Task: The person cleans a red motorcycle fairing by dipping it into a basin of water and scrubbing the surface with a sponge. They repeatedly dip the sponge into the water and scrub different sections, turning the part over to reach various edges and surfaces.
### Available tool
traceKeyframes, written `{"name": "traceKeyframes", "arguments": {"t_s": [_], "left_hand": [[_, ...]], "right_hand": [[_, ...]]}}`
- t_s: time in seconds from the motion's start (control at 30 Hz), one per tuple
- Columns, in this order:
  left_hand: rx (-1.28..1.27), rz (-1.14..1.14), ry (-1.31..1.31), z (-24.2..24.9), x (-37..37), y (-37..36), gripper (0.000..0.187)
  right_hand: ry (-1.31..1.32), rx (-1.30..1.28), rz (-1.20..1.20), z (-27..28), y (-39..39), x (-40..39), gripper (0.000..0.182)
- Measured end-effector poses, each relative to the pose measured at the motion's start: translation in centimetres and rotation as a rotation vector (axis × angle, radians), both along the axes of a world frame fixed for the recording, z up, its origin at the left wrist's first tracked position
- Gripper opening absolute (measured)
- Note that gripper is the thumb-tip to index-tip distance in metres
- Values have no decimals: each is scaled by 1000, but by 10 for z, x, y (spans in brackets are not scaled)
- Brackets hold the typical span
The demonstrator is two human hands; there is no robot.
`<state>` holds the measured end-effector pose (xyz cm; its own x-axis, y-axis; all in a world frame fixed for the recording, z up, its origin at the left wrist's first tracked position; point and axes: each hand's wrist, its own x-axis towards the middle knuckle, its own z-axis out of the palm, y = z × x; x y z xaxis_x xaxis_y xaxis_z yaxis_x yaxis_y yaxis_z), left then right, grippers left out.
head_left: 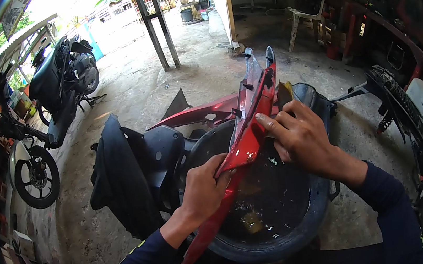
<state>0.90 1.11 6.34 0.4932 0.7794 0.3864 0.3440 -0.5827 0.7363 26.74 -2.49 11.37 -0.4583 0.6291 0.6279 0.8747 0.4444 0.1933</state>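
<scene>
My left hand (202, 186) is closed around the lower part of a glossy red motorcycle body panel (248, 148). The panel stands tilted over a round black tub (307, 225) of dark water, its long pointed tail reaching down past the near left rim. Against the panel's right side rests my right hand (302, 136), fingers curled and the index fingertip touching the red surface. Whatever lies under those fingers is hidden. A yellowish piece (286, 93) shows just behind the right hand. Within the tub, another yellowish block (252, 222) shows in the water.
Behind the tub lies another red panel (198, 111). Black plastic motorcycle parts (125, 163) crowd the tub's left side. A dark motorcycle (60, 84) stands at far left, a bare frame with a spring (403, 98) at right. Farther back are a metal post (156, 28) and white chair (308, 17).
</scene>
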Motion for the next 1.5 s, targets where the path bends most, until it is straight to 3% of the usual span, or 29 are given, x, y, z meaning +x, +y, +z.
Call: {"name": "traceKeyframes", "arguments": {"t_s": [0.13, 0.23, 0.4, 0.57, 0.73, 0.8, 0.93, 0.97, 1.03, 1.1, 1.23, 1.27, 1.33, 1.37, 1.4, 1.47, 1.5], "left_hand": [[-12, 32, -11, 7, 0, 2, 30], [-54, 31, -22, 8, -1, 7, 30], [18, -5, -47, 1, 0, 15, 30], [-111, -6, -73, -1, 3, 15, 29], [-121, 14, -68, -3, 3, 18, 30], [-168, 24, -59, -6, 3, 19, 31], [-153, 27, -116, -14, -5, 23, 30], [-165, 27, -110, -14, -6, 23, 30], [-200, 34, -107, -17, -9, 24, 29], [-232, 36, -107, -20, -9, 23, 29], [-339, 33, -159, -29, -6, 21, 27], [-402, 36, -140, -33, -7, 23, 26], [-430, 17, -170, -44, -5, 27, 26], [-461, -7, -194, -51, -5, 27, 26], [-469, -7, -190, -59, -5, 27, 26], [-525, -56, -223, -69, -3, 30, 23], [-550, -64, -215, -67, -1, 28, 24]], "right_hand": [[-100, -125, -79, -1, 1, -3, 67], [-125, -251, -123, -5, 7, -12, 84], [-132, -269, -90, -8, 5, -33, 85], [-115, -259, -60, -16, 2, -46, 75], [-124, -221, -48, -21, -5, -61, 76], [-109, -257, 69, -23, -12, -63, 77], [-11, -330, 94, -27, -20, -43, 64], [-6, -388, 72, -33, -16, -32, 44], [-38, -506, -42, -66, -8, -16, 28], [-69, -695, -54, -162, 12, 11, 19], [-194, -1102, 14, -253, 1, 29, 18], [-194, -1100, 16, -270, -1, 31, 18], [-197, -1261, -148, -299, -5, 36, 21], [11, -1272, -182, -317, -5, 42, 26], [14, -1281, -181, -300, -6, 38, 26], [528, -1507, -206, -213, 11, 36, 33], [478, -1343, -146, -193, 23, 44, 34]]}}
